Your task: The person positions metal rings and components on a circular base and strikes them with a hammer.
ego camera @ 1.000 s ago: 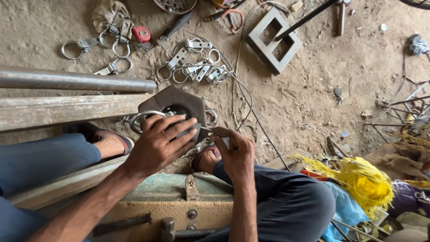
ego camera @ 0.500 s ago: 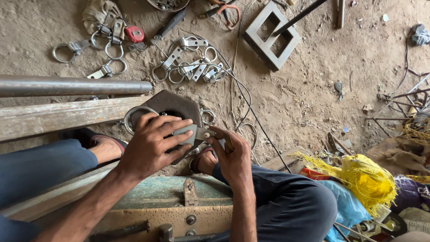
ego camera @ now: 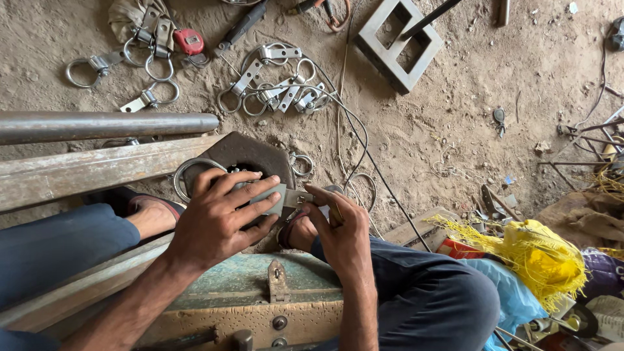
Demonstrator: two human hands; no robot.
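Soft, even daylight, faint shadows, sharp focus, slight wide-angle edge distortion.

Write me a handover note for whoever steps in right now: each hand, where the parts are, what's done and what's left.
Left hand: pressed over a small grey plate on the dark metal block, above a ring.
Right hand: fingertips on the tab sticking out beside the plate.
Parts: finished-looking ring clamps lie on the sand ahead; more to the left by the pipe.
Done: several clamps lie there.
Left: the piece on the block, in both hands.
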